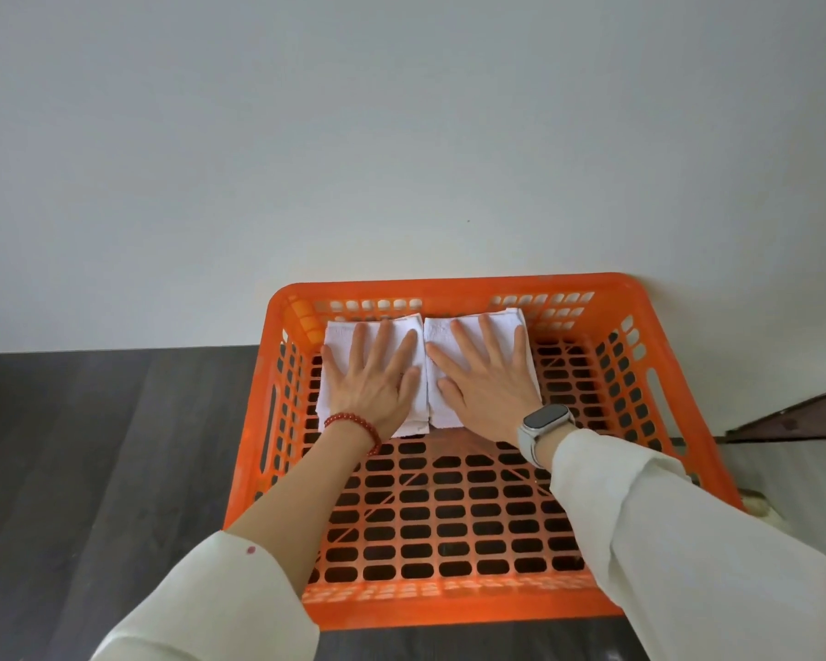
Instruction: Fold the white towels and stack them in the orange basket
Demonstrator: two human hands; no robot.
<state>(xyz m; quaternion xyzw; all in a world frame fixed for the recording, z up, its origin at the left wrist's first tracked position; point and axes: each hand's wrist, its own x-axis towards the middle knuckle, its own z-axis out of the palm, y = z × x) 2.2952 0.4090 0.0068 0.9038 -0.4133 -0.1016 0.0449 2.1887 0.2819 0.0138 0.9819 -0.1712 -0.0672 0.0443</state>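
An orange slotted basket (454, 284) stands on a dark floor against a white wall. At its far end lie two stacks of folded white towels side by side. My left hand (373, 379) lies flat with spread fingers on the left towel stack (342, 332). My right hand (487, 374) lies flat the same way on the right towel stack (444, 329). Both palms press down on the cloth. The near half of the basket floor shows bare orange grid.
The white wall (401, 136) runs directly behind the basket. Dark wood-look floor (91, 446) spreads to the left. At the right edge a dark brown skirting or door edge (792, 417) slants, with a small pale object (759, 508) beside the basket's right wall.
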